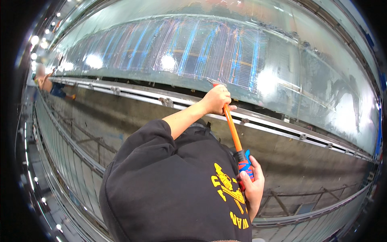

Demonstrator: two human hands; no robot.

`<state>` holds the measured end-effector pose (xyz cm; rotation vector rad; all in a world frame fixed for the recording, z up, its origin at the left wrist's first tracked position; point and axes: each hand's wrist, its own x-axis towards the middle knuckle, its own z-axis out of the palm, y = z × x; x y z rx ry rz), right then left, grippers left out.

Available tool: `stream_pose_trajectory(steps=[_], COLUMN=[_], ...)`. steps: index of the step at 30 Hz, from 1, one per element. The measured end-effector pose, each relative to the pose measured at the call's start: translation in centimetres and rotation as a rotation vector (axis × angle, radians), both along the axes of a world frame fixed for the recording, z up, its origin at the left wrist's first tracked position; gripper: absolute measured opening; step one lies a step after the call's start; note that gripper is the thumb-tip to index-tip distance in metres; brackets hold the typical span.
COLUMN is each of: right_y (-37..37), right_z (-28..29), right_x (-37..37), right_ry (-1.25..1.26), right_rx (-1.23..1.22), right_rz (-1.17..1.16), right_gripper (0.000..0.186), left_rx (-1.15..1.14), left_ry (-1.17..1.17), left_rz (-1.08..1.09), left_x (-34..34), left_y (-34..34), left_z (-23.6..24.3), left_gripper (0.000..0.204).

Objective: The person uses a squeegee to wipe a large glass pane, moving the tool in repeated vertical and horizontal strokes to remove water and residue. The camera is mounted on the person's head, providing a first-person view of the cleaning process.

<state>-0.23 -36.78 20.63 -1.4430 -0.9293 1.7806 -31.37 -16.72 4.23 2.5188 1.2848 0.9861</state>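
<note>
My left hand [217, 99] is closed around the upper end of a long-handled tool with an orange shaft [232, 128]. Just beyond that fist, the tool's small head, partly hidden, lies at the near edge of a large wet glass-like sheet [278, 99]. Whether it presses on the sheet I cannot tell. Lower down, close to my body, my right hand [253, 183] wraps round the tool's grip [246, 168], which is bound in red and blue. The sheet carries blue and orange streaks and fine lines, with bright light reflections.
Along the sheet's near side runs a metal rail with clamps [166, 102]. Below lies a grey concrete floor [105, 105]. Railings [68, 131] curve past on the left and behind me. Another person [46, 84] stands at the sheet's far left end.
</note>
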Motion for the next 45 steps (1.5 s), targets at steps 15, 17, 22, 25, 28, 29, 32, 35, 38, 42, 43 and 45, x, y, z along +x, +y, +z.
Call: stream_pose_trajectory(steps=[15, 17, 22, 25, 28, 29, 32, 35, 38, 42, 43, 45], right_y=[-6.3, -6.5, -8.7, -9.0, -8.8, -8.6, -7.1, -4.9, -1.7, 3.1, 4.6, 7.3], right_z=[1.6, 1.9, 0.3, 0.7, -1.0, -1.4, -1.4, 0.1, 0.2, 0.2, 0.2, 0.2], right_x=[-30.4, -32.6, -35.5, -37.1, -38.8, -39.1, -39.2, -39.0, -39.5, -40.8, -40.9, -41.4], right_ry=[-0.251, -0.248, -0.229, -0.208, -0.335, -0.399, -0.402, -0.309, -0.341, -0.417, -0.432, -0.415], right_rx=[-0.146, -0.144, -0.163, -0.149, -0.040, -0.001, -0.070, -0.135, -0.136, -0.036, -0.010, -0.036], right_rz=[-0.185, -0.231, -0.301, -0.323, -0.285, -0.257, -0.270, -0.314, -0.273, -0.213, -0.204, -0.191], right_gripper=[0.056, 0.055, 0.055, 0.055, 0.051, 0.049, 0.044, 0.043, 0.043, 0.042, 0.041, 0.043], left_rx=[-0.276, -0.257, -0.220, -0.176, -0.181, -0.168, -0.147, -0.162, -0.119, -0.153, -0.165, -0.190], left_ry=[-0.176, -0.215, -0.169, -0.108, 0.001, 0.001, 0.002, -0.099, -0.162, -0.218, -0.217, -0.215], left_rz=[-0.283, -0.310, -0.372, -0.399, -0.427, -0.431, -0.426, -0.423, -0.413, -0.402, -0.401, -0.398], left_x=[-23.1, -23.6, -24.2, -24.2, -24.9, -25.1, -25.3, -25.2, -26.1, -27.4, -27.8, -28.7], left_y=[-4.5, -4.3, -4.7, -5.1, -3.4, -3.1, -1.9, -0.6, 2.4, 7.1, 8.4, 11.0], left_z=[-6.9, -7.2, -6.2, -6.5, -6.6, -6.8, -7.7, -7.7, -8.1, -8.5, -8.5, -8.6], left_gripper=[0.048, 0.049, 0.047, 0.049, 0.053, 0.054, 0.054, 0.053, 0.052, 0.049, 0.048, 0.046])
